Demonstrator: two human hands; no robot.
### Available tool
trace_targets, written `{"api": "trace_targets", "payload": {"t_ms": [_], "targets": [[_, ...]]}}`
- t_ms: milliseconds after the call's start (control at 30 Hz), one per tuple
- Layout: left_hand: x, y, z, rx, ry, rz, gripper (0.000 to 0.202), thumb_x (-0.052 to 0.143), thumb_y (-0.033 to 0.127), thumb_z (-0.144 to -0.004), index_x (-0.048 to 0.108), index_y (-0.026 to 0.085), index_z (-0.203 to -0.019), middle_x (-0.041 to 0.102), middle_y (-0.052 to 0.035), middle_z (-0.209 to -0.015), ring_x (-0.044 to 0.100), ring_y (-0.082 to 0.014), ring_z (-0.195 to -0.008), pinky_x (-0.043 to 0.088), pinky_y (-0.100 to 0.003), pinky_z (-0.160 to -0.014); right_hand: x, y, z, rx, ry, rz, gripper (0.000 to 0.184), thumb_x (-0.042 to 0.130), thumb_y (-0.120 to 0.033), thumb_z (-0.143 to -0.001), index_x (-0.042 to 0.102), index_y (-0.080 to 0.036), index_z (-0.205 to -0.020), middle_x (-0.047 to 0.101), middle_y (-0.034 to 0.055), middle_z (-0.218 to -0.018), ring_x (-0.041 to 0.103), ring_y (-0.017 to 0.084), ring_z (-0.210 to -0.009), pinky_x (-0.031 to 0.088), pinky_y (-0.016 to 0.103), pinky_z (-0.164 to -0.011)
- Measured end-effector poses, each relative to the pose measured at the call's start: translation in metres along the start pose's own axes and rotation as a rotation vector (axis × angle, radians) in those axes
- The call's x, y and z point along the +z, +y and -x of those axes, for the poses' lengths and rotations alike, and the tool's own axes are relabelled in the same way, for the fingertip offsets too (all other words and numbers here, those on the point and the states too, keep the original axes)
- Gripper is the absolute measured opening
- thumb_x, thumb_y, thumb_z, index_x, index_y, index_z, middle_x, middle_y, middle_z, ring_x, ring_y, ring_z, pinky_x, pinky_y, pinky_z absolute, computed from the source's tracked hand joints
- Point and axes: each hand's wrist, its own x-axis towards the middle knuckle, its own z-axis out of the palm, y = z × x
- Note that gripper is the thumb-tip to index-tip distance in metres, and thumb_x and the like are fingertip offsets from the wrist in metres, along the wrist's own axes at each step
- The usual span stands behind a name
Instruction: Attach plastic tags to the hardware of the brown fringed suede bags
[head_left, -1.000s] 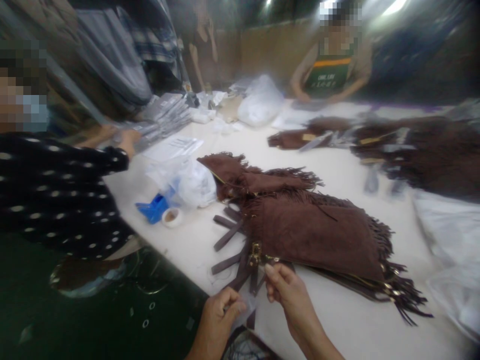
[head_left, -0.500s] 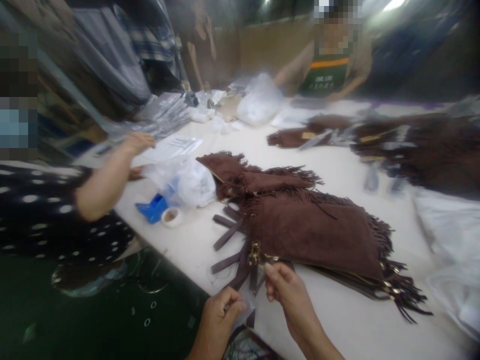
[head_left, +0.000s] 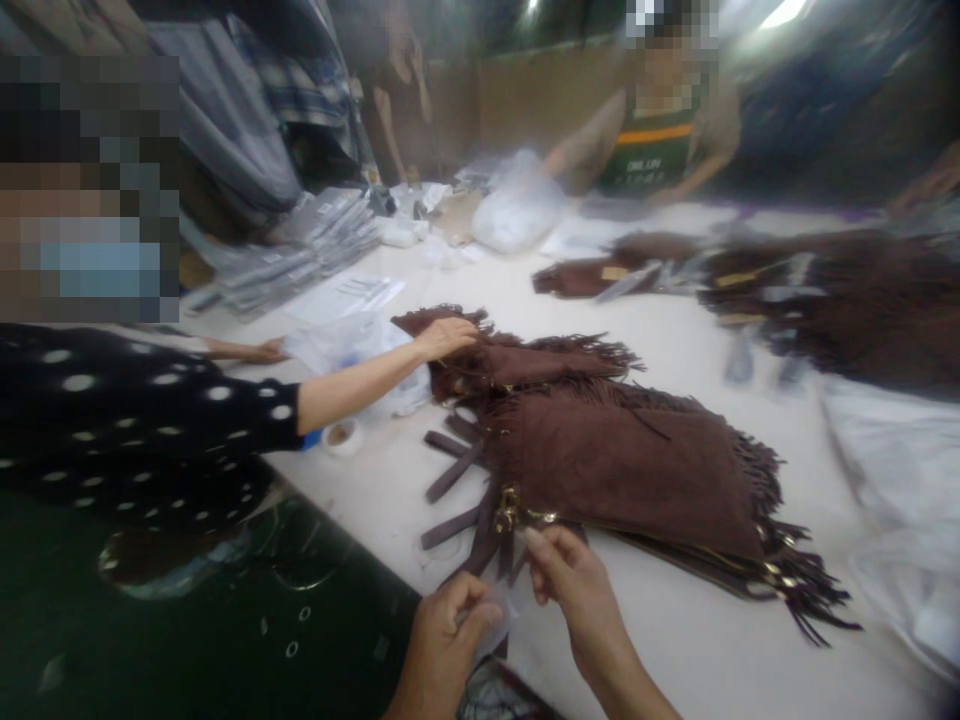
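Note:
At the table's near edge, my left hand (head_left: 448, 640) is closed in a pinch on a small piece of clear plastic (head_left: 504, 612). My right hand (head_left: 574, 580) pinches with thumb and forefinger just below the gold clasps of a brown fringed bag (head_left: 630, 465); what is in its fingertips is too small to make out. The bag lies flat, its zipper edge towards me and its strap ends (head_left: 457, 525) spread to the left. Behind it lies a second brown fringed bag (head_left: 547, 362), and a co-worker's hand (head_left: 450, 338) reaches onto it.
A tape roll (head_left: 341, 437) and a clear plastic bag (head_left: 356, 345) lie left of the bags. More brown fringed bags (head_left: 862, 300) are heaped at the right, near white plastic (head_left: 900, 460). A co-worker in an apron (head_left: 649, 155) stands across the table.
The co-worker at the left has leaned in and stretched an arm across to the second bag. My hands have hardly moved; slightly more of the clear plastic shows by my left fingers.

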Motion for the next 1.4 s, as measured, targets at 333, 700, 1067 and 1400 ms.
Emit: {"api": "trace_targets", "payload": {"t_ms": [333,700,1067,1400], "targets": [[0.049,-0.035,-0.010,-0.182,0.058,0.427,0.044,0.075,0.055,-0.067,0.064,0.014,-0.078,0.067,-0.0049,-0.070,0.058,-0.0170,-0.063,0.042,-0.026,-0.060,-0.008,0.006,-0.010,-0.105,0.068,0.147,0.039,0.071,-0.051,-0.074,0.051,-0.020,-0.063,0.044,-0.0068,-0.051,0.038,0.010,-0.049,0.029,0.023,-0.048],[0.071,-0.006,-0.028,-0.268,0.092,0.587,0.043,0.080,0.053,-0.060,0.057,0.016,-0.065,0.058,0.0013,-0.056,0.050,-0.0120,-0.053,0.038,-0.023,-0.055,-0.047,0.020,0.019,-0.053,0.076,0.276,0.044,0.061,-0.058,-0.079,0.063,-0.021,-0.103,0.069,0.0058,-0.096,0.063,0.024,-0.089,0.050,0.029,-0.070],[0.072,-0.005,-0.038,-0.108,0.148,0.538,0.035,0.072,0.046,-0.076,0.069,0.014,-0.091,0.071,-0.0088,-0.084,0.063,-0.0215,-0.079,0.046,-0.028,-0.072,-0.036,0.010,0.008,-0.082,0.148,0.379,0.034,0.060,-0.056,-0.078,0.064,-0.022,-0.077,0.057,-0.0030,-0.062,0.050,0.015,-0.058,0.040,0.024,-0.055],[0.073,-0.001,-0.045,-0.028,0.063,0.610,0.037,0.068,0.042,-0.080,0.070,0.013,-0.102,0.072,-0.0161,-0.107,0.064,-0.0309,-0.102,0.046,-0.037,-0.089,-0.029,-0.001,-0.001,-0.094,0.205,0.378,0.034,0.063,-0.055,-0.075,0.066,-0.021,-0.075,0.061,-0.0022,-0.057,0.056,0.016,-0.055,0.045,0.024,-0.056]]}}
